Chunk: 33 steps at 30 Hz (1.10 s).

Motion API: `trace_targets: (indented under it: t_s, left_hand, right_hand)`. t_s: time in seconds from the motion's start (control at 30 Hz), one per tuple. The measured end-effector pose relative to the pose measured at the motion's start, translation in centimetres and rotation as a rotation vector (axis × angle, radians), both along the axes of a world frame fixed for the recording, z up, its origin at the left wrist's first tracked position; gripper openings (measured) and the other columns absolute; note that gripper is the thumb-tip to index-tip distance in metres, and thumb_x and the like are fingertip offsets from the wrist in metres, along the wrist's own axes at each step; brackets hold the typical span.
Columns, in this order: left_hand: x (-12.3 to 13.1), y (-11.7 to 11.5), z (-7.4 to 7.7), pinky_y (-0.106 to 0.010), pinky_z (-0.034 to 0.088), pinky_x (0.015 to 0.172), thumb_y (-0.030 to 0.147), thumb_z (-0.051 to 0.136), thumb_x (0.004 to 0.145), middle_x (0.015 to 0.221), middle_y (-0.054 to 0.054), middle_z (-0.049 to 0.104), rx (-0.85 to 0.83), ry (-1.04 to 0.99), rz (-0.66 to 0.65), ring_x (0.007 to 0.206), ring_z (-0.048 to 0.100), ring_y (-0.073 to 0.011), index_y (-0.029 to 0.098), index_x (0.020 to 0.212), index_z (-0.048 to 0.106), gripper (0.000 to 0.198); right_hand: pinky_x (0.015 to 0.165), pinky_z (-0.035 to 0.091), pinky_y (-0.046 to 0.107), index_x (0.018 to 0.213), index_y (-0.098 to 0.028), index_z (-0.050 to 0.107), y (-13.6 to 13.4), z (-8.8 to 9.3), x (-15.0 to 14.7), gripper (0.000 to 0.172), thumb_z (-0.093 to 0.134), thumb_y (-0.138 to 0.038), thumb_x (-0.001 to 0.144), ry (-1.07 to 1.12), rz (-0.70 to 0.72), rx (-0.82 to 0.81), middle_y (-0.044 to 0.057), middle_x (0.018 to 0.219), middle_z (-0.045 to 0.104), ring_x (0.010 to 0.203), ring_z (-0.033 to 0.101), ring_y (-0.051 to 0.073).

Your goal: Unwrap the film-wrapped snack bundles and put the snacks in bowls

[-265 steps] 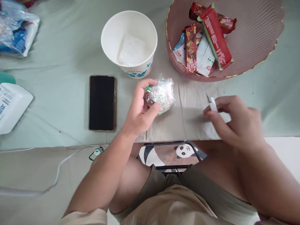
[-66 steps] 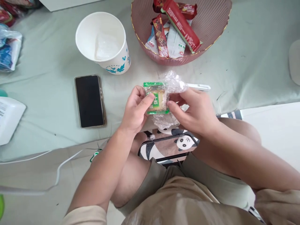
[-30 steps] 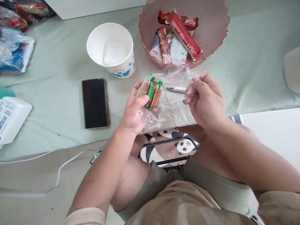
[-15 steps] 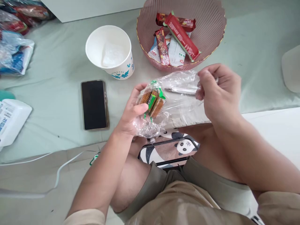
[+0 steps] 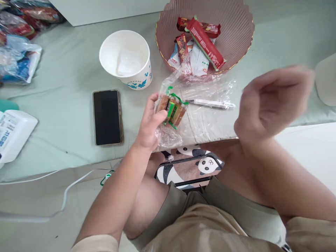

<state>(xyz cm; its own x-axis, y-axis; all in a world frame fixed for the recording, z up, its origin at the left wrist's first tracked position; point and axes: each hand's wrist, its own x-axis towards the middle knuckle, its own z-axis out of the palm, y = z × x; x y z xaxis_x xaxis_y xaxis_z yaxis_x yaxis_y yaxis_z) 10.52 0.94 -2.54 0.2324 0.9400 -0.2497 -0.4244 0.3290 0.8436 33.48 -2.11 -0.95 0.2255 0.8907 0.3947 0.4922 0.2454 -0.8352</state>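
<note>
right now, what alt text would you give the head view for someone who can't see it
The left hand grips a few green-trimmed biscuit packs in loose clear wrap over a green cloth; the right hand hovers blurred beside it. Behind lie a phone, a white paper cup and a pink basket of snack bars.

I am making out no legible words: print on the packet (image 5: 172, 110) in my left grip (image 5: 148, 122), the wrappers (image 5: 206, 38) in the bowl (image 5: 236, 21) and the box (image 5: 13, 129) is showing too small.
</note>
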Motion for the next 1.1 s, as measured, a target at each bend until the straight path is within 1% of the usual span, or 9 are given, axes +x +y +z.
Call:
trace_targets:
  t_s: [0.07,0.17,0.27,0.43,0.67,0.83,0.93,1.03,1.1]
  left_hand:
    - [0.3,-0.3,-0.5,-0.030,0.059,0.073,0.046,0.089,0.071,0.103,-0.001,0.071,0.048,0.025,-0.052,0.089,0.072,-0.0206,0.032,0.117,0.058,0.057]
    - [0.4,-0.7,-1.0,-0.035,0.061,0.085,0.041,0.093,0.068,0.118,-0.004,0.070,0.133,0.058,-0.168,0.105,0.073,-0.0258,0.033,0.129,0.055,0.072]
    - [0.4,-0.9,-1.1,-0.039,0.060,0.093,0.024,0.089,0.065,0.134,-0.006,0.066,0.160,0.089,-0.271,0.119,0.070,-0.0303,0.035,0.139,0.051,0.083]
    - [0.4,-0.9,-1.0,-0.041,0.060,0.095,0.010,0.065,0.059,0.143,-0.004,0.063,0.047,0.077,-0.318,0.130,0.064,-0.0330,0.036,0.141,0.052,0.087]
    - [-0.2,-0.5,-0.2,-0.043,0.061,0.081,0.013,0.059,0.049,0.121,-0.002,0.071,-0.069,-0.123,-0.373,0.109,0.073,-0.0320,0.039,0.142,0.045,0.098]
    - [-0.4,-0.5,1.1,-0.040,0.059,0.071,0.017,0.063,0.050,0.125,-0.003,0.069,-0.115,-0.181,-0.346,0.113,0.071,-0.0337,0.042,0.139,0.042,0.095]
    - [-0.6,-0.4,1.2,-0.043,0.059,0.077,0.023,0.068,0.054,0.128,-0.004,0.066,-0.072,-0.132,-0.307,0.117,0.069,-0.0342,0.040,0.136,0.045,0.086]
    - [-1.0,0.1,0.7,-0.044,0.059,0.087,0.033,0.074,0.061,0.129,-0.006,0.063,0.035,-0.025,-0.158,0.120,0.066,-0.0325,0.033,0.123,0.054,0.065]
    - [-1.5,0.4,0.2,-0.039,0.058,0.085,0.044,0.076,0.069,0.122,-0.008,0.063,0.110,0.088,-0.034,0.113,0.067,-0.0288,0.027,0.108,0.059,0.046]
  right_hand:
    - [0.078,0.056,0.039,0.110,-0.028,0.059,-0.9,0.5,-1.9,0.017,0.058,-0.044,0.102,0.015,0.176,-0.046,0.005,0.095,0.061,0.083,0.063,0.020]
    - [0.063,0.057,0.032,0.119,-0.027,0.052,-1.3,0.5,-4.3,0.036,0.066,-0.052,0.096,0.124,0.356,-0.274,0.005,0.108,0.065,0.077,0.066,0.016]
    - [0.063,0.059,0.032,0.126,-0.027,0.045,-1.0,-0.4,-5.0,0.051,0.068,-0.058,0.093,0.198,0.359,-0.402,0.007,0.122,0.063,0.080,0.069,0.016]
    - [0.065,0.061,0.035,0.127,-0.027,0.044,-0.5,-2.0,-4.3,0.052,0.072,-0.052,0.091,0.180,0.336,-0.437,0.005,0.107,0.068,0.081,0.071,0.020]
    - [0.070,0.063,0.035,0.127,-0.029,0.043,0.3,-1.4,-3.8,0.053,0.073,-0.054,0.091,0.370,0.439,-0.531,0.002,0.100,0.068,0.090,0.072,0.021]
    - [0.061,0.060,0.030,0.138,-0.034,0.038,0.5,-1.2,-3.7,0.054,0.067,-0.037,0.093,0.400,0.466,-0.551,0.000,0.106,0.068,0.076,0.068,0.015]
    - [0.056,0.057,0.028,0.138,-0.035,0.041,0.5,-1.5,-3.6,0.048,0.060,-0.031,0.094,0.379,0.396,-0.523,0.000,0.104,0.068,0.070,0.065,0.014]
    - [0.059,0.058,0.029,0.134,-0.033,0.045,0.7,-1.7,-3.4,0.046,0.061,-0.026,0.092,0.319,0.327,-0.447,0.000,0.105,0.068,0.075,0.066,0.015]
    - [0.063,0.060,0.030,0.133,-0.032,0.047,0.8,-1.6,-3.2,0.047,0.064,-0.025,0.090,0.244,0.294,-0.396,0.001,0.108,0.069,0.079,0.067,0.016]
